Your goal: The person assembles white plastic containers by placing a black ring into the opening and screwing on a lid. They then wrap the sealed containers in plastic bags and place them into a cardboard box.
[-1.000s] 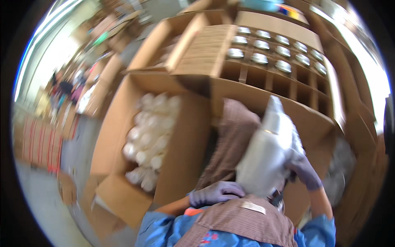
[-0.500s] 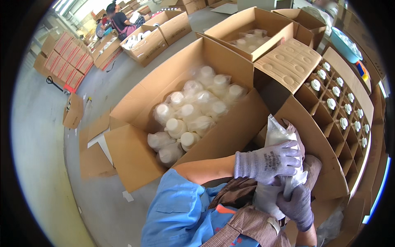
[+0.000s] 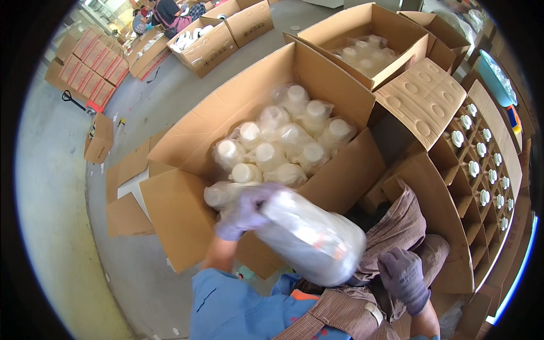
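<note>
My left hand (image 3: 242,212), in a grey glove, grips one end of a white bottle (image 3: 311,238) wrapped in clear plastic. The bottle lies tilted above my lap and is blurred by motion. Just beyond it, an open cardboard box (image 3: 334,73) holds several white-capped bottles (image 3: 267,154) in clear bags, and my left hand hovers at its near edge. My right hand (image 3: 403,277), also gloved, is curled closed over my lap, apart from the bottle, with nothing visible in it.
At the right stands a divided carton (image 3: 447,212) with white-capped bottles in some cells. A dimpled cardboard sheet (image 3: 422,93) lies beside it. Another open box of bagged bottles (image 3: 365,54) is behind. A blue basin (image 3: 492,79) sits far right. People (image 3: 170,17) work at the back left.
The bagged bottle has gone from upright between both hands to tilted leftward in my left hand alone. My right hand has let go and stays low over my lap.
</note>
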Demonstrator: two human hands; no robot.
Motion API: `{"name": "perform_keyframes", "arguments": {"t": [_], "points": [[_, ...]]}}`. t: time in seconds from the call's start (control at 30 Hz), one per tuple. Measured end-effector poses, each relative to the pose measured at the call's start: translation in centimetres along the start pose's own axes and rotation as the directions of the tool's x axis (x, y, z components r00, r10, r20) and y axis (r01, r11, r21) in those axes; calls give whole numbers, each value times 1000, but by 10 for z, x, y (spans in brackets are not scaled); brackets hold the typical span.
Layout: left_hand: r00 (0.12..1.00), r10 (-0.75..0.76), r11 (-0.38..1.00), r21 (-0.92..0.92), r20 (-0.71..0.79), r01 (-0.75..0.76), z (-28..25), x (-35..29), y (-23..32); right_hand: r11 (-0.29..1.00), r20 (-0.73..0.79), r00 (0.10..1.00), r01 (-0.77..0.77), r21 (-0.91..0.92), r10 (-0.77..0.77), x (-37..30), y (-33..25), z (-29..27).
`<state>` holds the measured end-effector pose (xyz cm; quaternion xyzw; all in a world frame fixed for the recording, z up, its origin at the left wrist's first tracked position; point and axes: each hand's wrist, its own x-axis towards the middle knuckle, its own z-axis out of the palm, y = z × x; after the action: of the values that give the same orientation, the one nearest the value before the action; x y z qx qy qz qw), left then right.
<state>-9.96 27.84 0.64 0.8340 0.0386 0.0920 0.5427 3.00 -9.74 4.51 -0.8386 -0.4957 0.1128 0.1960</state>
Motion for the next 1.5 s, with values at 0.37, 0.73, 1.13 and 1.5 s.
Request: {"name": "perform_keyframes", "arguments": {"t": [0.37, 0.73, 1.13, 1.5], "points": [[889, 47, -87, 885, -456, 458, -168, -90, -132, 978, -208, 964, -134, 162, 167, 29, 41, 37], [707, -668, -108, 970, -235, 219, -110, -1, -323, 980, -303, 934, -200, 0, 191, 44, 42, 50], [627, -732, -17, 928, -266, 373, -127, -14, -276, 983, -315, 931, -181, 37, 183, 60, 46, 54], [490, -871, 183, 916, -16, 356, -2, -37, -301, 996, -430, 900, -91, -16, 75, 54, 47, 61]]}}
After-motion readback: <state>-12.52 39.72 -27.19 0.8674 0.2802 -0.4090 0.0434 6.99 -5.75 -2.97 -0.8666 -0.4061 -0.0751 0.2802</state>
